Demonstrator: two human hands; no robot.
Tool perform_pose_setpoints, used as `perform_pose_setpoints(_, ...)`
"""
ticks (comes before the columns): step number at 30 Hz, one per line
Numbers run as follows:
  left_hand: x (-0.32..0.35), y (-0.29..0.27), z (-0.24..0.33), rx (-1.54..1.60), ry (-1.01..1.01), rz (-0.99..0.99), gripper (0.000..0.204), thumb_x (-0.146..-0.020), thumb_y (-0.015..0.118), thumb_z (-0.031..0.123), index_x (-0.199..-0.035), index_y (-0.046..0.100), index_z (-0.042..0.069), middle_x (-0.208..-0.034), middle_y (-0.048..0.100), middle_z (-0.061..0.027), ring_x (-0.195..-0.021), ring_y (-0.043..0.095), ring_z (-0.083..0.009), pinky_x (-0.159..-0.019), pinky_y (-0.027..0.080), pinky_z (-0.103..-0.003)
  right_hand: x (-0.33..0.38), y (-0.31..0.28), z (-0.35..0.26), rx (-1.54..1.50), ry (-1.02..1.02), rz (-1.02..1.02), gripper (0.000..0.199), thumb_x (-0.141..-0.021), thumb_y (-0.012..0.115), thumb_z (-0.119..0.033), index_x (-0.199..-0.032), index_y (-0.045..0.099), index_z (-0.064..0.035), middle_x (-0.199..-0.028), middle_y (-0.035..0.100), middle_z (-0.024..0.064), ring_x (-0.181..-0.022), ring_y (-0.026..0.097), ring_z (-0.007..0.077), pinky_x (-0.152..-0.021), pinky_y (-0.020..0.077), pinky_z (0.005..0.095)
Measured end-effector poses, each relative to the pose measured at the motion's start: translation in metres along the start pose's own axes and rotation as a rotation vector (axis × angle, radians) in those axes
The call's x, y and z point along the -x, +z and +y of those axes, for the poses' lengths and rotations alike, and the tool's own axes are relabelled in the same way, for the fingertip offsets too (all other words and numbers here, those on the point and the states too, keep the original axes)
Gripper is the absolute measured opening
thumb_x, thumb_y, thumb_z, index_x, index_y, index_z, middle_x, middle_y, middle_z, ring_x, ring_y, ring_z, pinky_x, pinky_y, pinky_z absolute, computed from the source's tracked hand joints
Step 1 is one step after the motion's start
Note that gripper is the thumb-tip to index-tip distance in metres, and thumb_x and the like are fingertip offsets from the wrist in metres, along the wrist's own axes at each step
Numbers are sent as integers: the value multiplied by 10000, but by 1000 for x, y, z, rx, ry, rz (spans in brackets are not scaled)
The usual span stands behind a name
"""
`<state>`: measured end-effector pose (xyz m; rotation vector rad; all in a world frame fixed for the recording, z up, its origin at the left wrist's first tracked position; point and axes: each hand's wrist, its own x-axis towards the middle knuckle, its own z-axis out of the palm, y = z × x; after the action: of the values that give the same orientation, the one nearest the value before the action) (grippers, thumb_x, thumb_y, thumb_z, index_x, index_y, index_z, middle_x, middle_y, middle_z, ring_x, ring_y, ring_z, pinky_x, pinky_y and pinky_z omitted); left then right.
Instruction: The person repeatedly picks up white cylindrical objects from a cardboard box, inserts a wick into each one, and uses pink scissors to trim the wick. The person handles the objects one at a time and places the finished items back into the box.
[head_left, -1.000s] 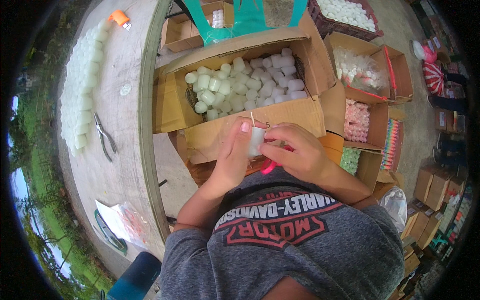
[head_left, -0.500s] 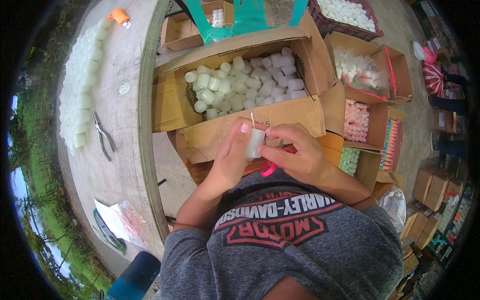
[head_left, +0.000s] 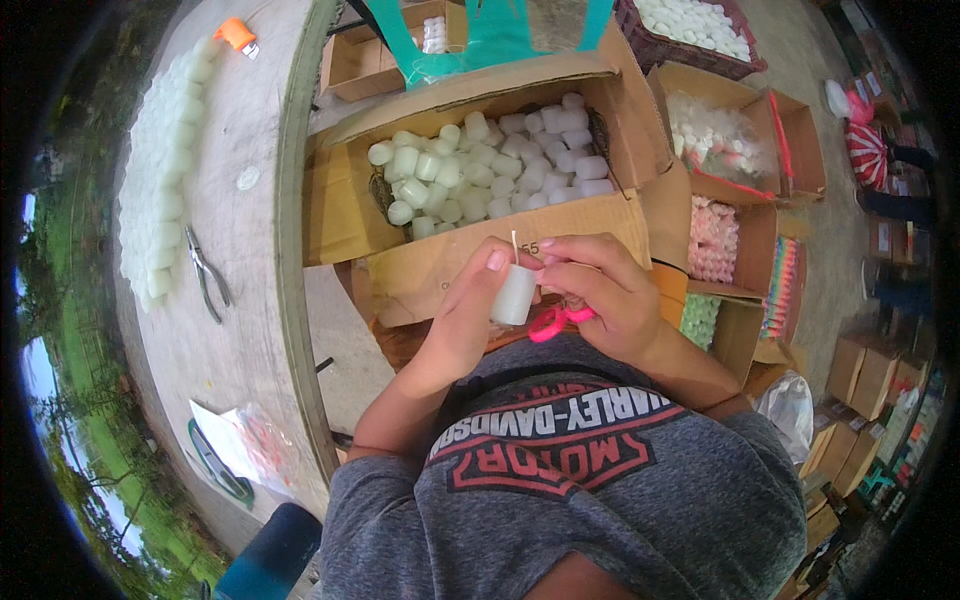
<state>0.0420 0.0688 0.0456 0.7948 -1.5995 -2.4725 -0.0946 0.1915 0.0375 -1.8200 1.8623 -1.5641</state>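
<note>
A short white candle (head_left: 513, 297) with a thin wick standing up from its top is held between the thumb and fingers of my left hand (head_left: 465, 310). My right hand (head_left: 612, 290) is closed around a pair of scissors whose pink looped handles (head_left: 552, 322) hang below the fingers; the blades are hidden. Its fingertips meet the candle's upper right side, close to the wick. Just beyond both hands, a cardboard box (head_left: 400, 280) holds many loose white candles (head_left: 480, 175).
On the table (head_left: 250, 350) at left are rows of white candles (head_left: 165, 190), pliers (head_left: 207, 272), an orange tool (head_left: 236, 34) and a plastic bag (head_left: 262, 445). A teal chair (head_left: 490, 40) stands behind the box. Boxes of pink pieces (head_left: 712, 240) and green pieces (head_left: 700, 318) lie to the right.
The candle has tilted a little and its wick has shifted slightly right. My right hand has turned and moved slightly right, showing more of the pink scissor handles.
</note>
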Motion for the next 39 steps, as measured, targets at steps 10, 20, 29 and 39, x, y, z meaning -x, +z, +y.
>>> perform_pose_setpoints(10, 3, 4, 4, -423, 194, -133, 216, -982, 411, 211, -979, 513, 21, -823, 526, -78, -756, 521, -141, -696, 421, -277, -14, -15, -4, -1, 172, 22, 265, -680, 705, -24, -938, 674, -72, -911, 632, 84, -792, 600, 250, -683, 489, 326)
perform_pose_setpoints(20, 1, 0, -7, -166, 40, -141, 141, -952, 464, 185, -977, 515, 56, -898, 558, -49, -771, 537, -149, -663, 440, -272, -13, -28, -7, -26, 204, 41, 164, -701, 735, -54, -853, 675, -60, -812, 626, 74, -731, 595, 225, -610, 478, 309)
perform_pose_setpoints(29, -4, -2, -6, 205, 93, 29, 180, -941, 500, 173, -1032, 528, 21, -963, 559, -53, -829, 553, -177, -709, 467, -285, -11, -21, -9, 121, 26, -34, 202, -656, 727, -25, -837, 642, -57, -788, 609, 81, -703, 568, 242, -607, 451, 313)
perform_pose_setpoints(39, -3, -4, -6, -521, 361, -81, 98, -929, 499, 115, -918, 485, 19, -876, 520, -111, -806, 526, -228, -759, 413, -305, -2, 8, -4, -154, 297, 37, 128, -763, 695, -34, -859, 613, -16, -809, 607, 87, -713, 586, 211, -636, 462, 289)
